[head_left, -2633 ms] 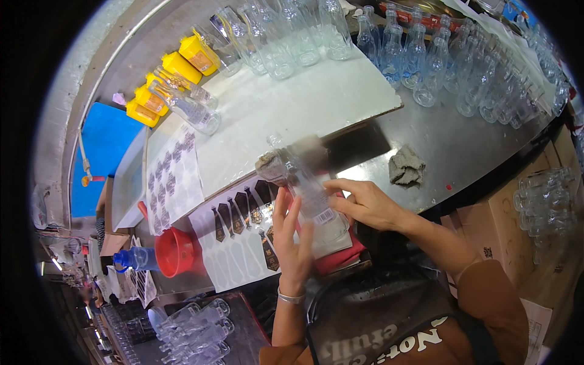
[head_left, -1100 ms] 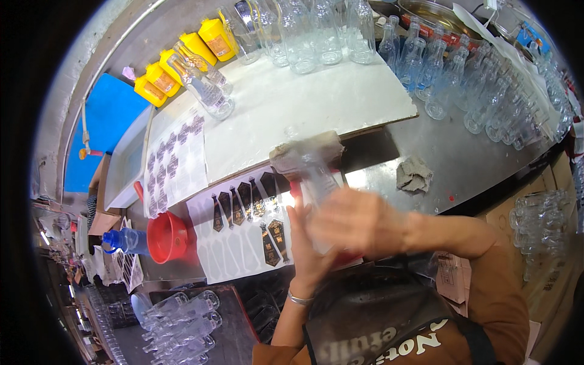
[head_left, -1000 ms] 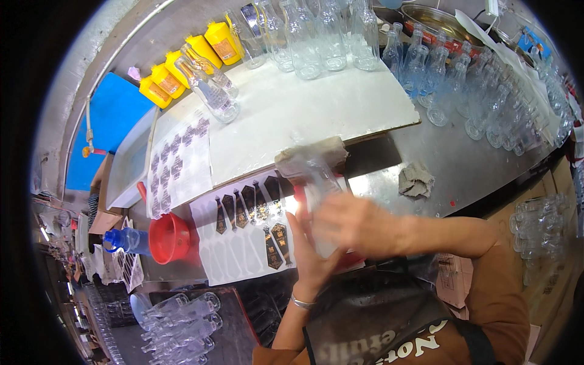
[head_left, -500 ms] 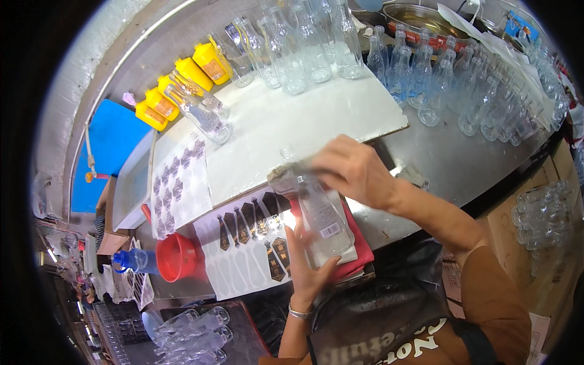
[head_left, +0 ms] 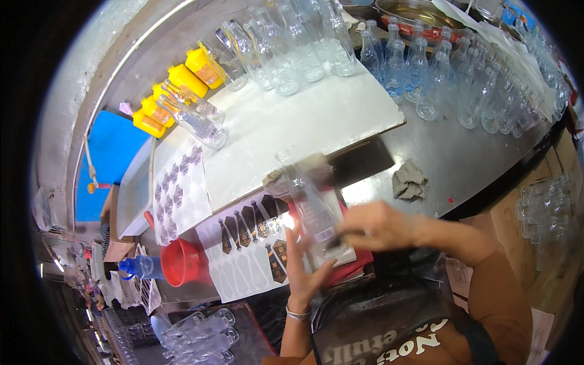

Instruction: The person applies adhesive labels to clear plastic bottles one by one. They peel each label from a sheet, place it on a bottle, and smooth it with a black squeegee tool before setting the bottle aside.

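A clear glass bottle (head_left: 316, 213) with a printed back label lies tilted, its neck pointing away from me, on a white pad over a red cloth (head_left: 361, 260). My left hand (head_left: 301, 274) is at the lower left of the bottle, fingers stretched and thumb spread near its base; firm contact cannot be made out. Smeared by motion, my right hand (head_left: 380, 226) is at the bottle's lower right side with its fingers curled. Something small and dark shows by those fingertips, too blurred to name. A grey rag (head_left: 277, 182) lies by the bottle's neck.
Black-and-gold neck labels (head_left: 246, 228) lie on a sheet left of the bottle. Several clear bottles (head_left: 286, 76) stand on the white board (head_left: 292, 121); others (head_left: 429, 103) stand at right. A crumpled rag (head_left: 410, 181), a red bucket (head_left: 182, 261) and yellow bottles (head_left: 204, 67) are around.
My right hand has moved from above the bottle's neck down toward its base, uncovering the grey rag and the crumpled rag at right. My left hand stays almost in place.
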`<state>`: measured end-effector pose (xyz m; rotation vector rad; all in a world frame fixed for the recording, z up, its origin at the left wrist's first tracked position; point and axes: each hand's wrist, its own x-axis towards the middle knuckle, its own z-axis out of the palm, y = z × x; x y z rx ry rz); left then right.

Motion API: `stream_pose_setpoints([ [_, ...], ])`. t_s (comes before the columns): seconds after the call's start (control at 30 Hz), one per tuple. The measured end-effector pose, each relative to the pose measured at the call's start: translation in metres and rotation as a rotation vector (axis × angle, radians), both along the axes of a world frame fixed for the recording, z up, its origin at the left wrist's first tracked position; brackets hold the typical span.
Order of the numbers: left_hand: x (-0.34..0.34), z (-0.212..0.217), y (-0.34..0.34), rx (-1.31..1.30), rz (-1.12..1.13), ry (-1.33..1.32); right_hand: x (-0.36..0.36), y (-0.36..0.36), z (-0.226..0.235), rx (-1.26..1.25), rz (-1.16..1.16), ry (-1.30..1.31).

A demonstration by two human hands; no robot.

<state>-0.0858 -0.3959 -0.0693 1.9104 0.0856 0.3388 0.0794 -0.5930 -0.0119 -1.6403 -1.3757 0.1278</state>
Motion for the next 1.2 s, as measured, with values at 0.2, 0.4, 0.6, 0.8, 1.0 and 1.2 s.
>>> stream_pose_setpoints([
  [0.2, 0.0, 0.018, 0.016, 0.095, 0.055, -0.031, 0.029, 0.053, 0.049, -0.143, 0.021, -0.269],
  [0.4, 0.089, 0.079, 0.048, 0.171, 0.214, -0.082, 0.019, 0.057, 0.031, 0.042, -0.195, -0.56],
  [0.6, 0.156, 0.081, 0.041, 0.371, 0.185, 0.177, -0.013, 0.003, 0.049, -0.121, 0.334, 0.116],
  [0.8, 0.08, 0.117, -0.016, -0.344, 0.287, -0.202, 0.0, -0.042, 0.049, -0.126, 0.081, 0.585],
  [1.0, 0.116, 0.191, 0.083, -0.096, 0.506, -0.581, 0.013, -0.032, 0.04, 0.021, -0.068, 0.848],
  [1.2, 0.184, 0.17, 0.2, 0.115, 0.505, -0.552, 0.093, 0.015, 0.058, 0.005, -0.32, 0.788],
])
